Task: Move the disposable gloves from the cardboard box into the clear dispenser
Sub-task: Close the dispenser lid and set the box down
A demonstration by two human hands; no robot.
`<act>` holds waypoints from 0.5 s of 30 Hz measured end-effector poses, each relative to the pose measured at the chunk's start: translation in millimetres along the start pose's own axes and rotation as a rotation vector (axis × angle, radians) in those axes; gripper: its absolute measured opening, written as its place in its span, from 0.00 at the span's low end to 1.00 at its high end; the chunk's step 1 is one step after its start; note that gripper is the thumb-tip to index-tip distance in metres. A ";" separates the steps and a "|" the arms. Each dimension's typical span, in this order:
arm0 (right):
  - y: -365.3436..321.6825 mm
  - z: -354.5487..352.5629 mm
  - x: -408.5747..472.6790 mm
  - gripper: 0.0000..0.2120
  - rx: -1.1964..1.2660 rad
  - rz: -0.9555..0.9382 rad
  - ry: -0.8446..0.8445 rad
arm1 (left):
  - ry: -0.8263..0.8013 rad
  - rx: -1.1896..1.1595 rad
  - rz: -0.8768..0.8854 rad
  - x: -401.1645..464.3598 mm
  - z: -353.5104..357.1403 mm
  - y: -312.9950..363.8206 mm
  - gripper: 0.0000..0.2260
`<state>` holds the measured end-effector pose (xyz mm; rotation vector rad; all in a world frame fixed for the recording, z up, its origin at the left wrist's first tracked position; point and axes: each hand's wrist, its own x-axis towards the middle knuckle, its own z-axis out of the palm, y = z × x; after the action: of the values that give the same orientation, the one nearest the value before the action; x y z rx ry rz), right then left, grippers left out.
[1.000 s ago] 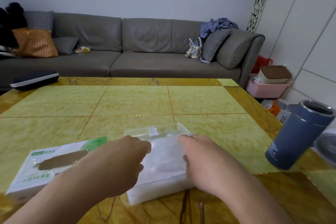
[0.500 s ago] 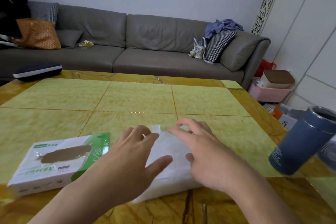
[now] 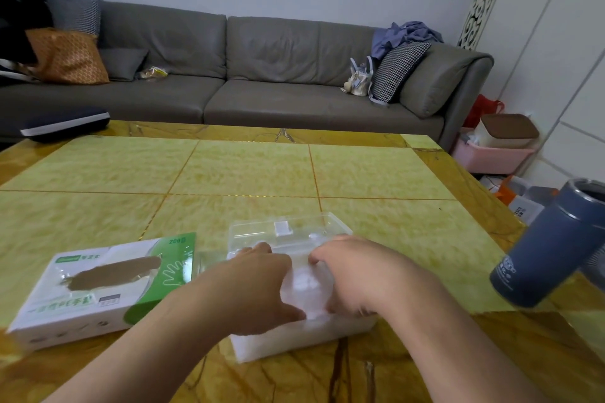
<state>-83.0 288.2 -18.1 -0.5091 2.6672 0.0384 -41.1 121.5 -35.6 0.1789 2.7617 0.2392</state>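
The clear dispenser lies on the table in front of me, packed with white disposable gloves. Its transparent lid lies open at the far side. My left hand presses on the left part of the glove stack, fingers pointing away from me. My right hand presses on the right part, its fingers bent down into the stack. Left of the dispenser lies the white and green cardboard glove box, its oval top opening showing brown inside.
A blue-grey insulated tumbler stands at the table's right edge. The yellow-green tiled tabletop stretches beyond the dispenser. A grey sofa with cushions and bags sits behind; pink and white bins stand on the floor at right.
Both hands drew back toward me and now press down on the glove stack, uncovering the open lid at the far side. The cardboard box has not moved.
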 end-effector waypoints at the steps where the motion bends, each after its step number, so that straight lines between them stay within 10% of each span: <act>1: -2.1 0.0 1.5 0.21 0.006 0.026 -0.017 | 0.012 0.014 0.001 1.7 -0.1 -0.9 0.27; 4: -4.3 1.5 5.0 0.03 0.009 0.068 -0.030 | 0.065 0.054 0.001 8.9 4.4 0.2 0.26; 15: -12.8 3.4 11.1 0.09 0.023 0.085 -0.117 | 0.148 0.139 0.075 16.0 10.5 -5.8 0.23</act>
<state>-86.4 272.8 -25.1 -0.3742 2.5701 0.0610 -52.7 119.8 -51.8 0.3128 2.9229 0.0828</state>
